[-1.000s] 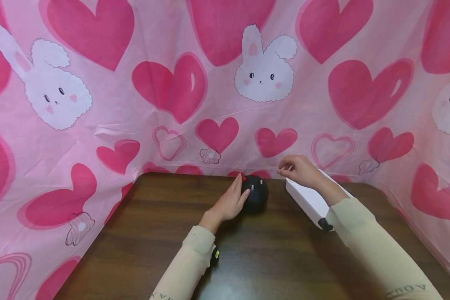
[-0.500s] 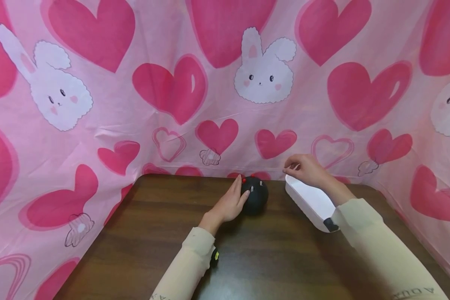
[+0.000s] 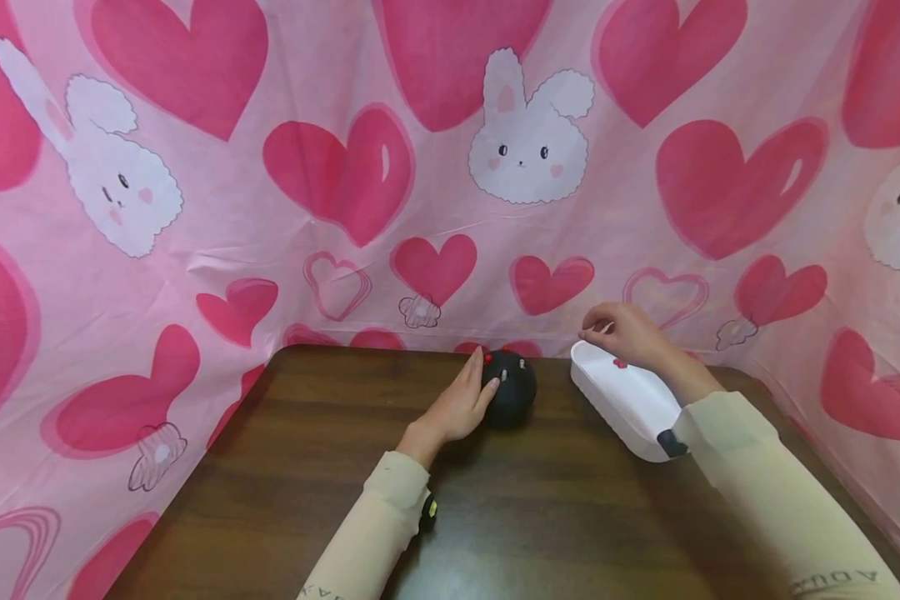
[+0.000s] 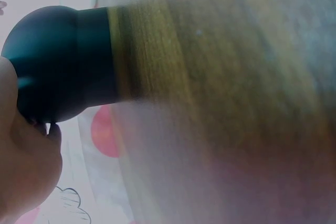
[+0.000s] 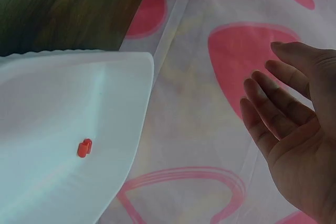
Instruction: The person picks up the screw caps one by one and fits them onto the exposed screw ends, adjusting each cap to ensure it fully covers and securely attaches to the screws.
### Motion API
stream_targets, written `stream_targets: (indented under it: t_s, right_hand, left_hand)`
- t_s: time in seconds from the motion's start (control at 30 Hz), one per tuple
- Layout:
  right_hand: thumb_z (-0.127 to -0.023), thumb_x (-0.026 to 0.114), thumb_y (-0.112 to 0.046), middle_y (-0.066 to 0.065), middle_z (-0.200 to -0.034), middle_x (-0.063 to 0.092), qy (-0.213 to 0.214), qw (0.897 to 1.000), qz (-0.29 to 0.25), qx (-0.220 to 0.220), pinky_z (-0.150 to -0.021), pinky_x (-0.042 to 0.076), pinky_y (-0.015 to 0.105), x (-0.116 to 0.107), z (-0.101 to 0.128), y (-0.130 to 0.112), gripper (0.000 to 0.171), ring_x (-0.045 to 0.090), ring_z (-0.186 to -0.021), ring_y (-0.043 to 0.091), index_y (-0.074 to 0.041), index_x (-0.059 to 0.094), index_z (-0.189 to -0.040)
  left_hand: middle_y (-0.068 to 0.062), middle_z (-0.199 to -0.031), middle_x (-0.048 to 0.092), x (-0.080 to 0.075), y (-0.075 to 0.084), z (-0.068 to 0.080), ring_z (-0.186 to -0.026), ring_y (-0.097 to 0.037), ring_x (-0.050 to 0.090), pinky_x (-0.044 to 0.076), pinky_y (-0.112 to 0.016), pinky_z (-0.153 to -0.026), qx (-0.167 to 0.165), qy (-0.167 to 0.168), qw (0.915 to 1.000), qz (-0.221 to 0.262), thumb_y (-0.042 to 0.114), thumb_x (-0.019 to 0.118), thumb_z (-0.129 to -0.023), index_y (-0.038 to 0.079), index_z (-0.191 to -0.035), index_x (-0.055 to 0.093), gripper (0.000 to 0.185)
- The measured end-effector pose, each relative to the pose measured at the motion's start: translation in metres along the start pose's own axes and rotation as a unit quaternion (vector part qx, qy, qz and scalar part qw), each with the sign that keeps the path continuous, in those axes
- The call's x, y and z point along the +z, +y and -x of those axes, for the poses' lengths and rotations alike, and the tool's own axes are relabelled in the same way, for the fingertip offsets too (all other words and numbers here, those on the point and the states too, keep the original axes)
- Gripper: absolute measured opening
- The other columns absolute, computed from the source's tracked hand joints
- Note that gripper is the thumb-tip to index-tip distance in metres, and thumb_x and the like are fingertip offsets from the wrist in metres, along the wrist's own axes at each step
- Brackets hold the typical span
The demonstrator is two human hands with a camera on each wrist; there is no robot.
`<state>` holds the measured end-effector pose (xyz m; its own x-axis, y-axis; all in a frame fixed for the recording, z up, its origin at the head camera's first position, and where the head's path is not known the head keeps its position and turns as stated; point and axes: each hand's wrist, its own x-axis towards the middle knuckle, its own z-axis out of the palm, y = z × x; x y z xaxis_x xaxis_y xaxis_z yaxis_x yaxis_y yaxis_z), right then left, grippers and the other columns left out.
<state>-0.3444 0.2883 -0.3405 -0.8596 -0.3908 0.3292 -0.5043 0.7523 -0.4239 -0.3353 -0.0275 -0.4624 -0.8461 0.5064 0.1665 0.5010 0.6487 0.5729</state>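
Dark round object (image 4: 60, 66) on blurred wooden table (image 4: 226, 77), left hand (image 4: 23, 171) against it.

Letters on both sleeve cuffs (image 3: 832, 577) — upside down, partly cut off — unreadable.

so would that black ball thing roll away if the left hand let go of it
Probably. The black ball looks round, sits on the smooth wooden table, and only the left hand steadies it. Its small pegs might stop a roll. It seems rigid, not soft.

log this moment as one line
left hand: rests on black ball | right hand: open above white tray | red piece in tray
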Motion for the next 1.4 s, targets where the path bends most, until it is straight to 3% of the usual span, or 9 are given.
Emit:
stream_targets:
  t_s: [0.43, 0.9, 1.17, 1.4]
  right_hand:
    - [-0.091, 0.074, -0.007, 0.011, -0.089, 0.074, 0.012, 1.0, 0.012, -0.011, -0.078, 0.058, 0.043, -0.006, -0.003, 0.018, 0.007, 0.069, -0.084, 0.029, -0.001, 0.075, -0.094]
    - [-0.09, 0.074, -0.006, 0.01, -0.085, 0.073, 0.008, 1.0, 0.024, -0.013, -0.078, 0.058, 0.049, -0.007, 0.0, 0.032, 0.006, 0.068, -0.082, 0.029, 0.0, 0.074, -0.091]
    - [-0.09, 0.075, -0.009, 0.008, -0.085, 0.073, 0.006, 0.999, 0.031, -0.005, -0.076, 0.057, 0.04, -0.009, 0.002, 0.036, 0.007, 0.068, -0.082, 0.027, -0.002, 0.074, -0.09]
    - [-0.089, 0.074, -0.007, 0.008, -0.085, 0.073, -0.01, 1.0, 0.029, 0.005, -0.077, 0.056, 0.041, -0.01, 0.004, 0.038, 0.006, 0.067, -0.082, 0.027, -0.001, 0.074, -0.091]
  left_hand:
    - [-0.008, -0.173, 0.003, 0.0, 0.002, -0.003, -0.158, -0.021, 0.008, 0.014, -0.038, -0.126, -0.005, 0.002, 1.0, -0.007, 0.051, 0.031, -0.109, 0.003, -0.164, 0.003, 0.078]
    - [-0.006, -0.173, 0.002, 0.0, 0.002, -0.002, -0.158, -0.021, 0.008, 0.016, -0.04, -0.126, -0.016, -0.003, 0.9999, 0.003, 0.054, 0.03, -0.109, 0.006, -0.165, 0.001, 0.079]
    - [-0.007, -0.173, 0.002, 0.0, 0.002, -0.002, -0.158, -0.022, 0.009, 0.016, -0.041, -0.126, -0.011, -0.005, 0.9999, 0.008, 0.052, 0.032, -0.109, 0.008, -0.165, -0.001, 0.079]
    - [-0.008, -0.173, 0.003, -0.001, 0.003, -0.001, -0.158, -0.022, 0.01, 0.016, -0.041, -0.126, -0.006, 0.002, 1.0, 0.004, 0.052, 0.032, -0.109, 0.006, -0.165, 0.001, 0.079]
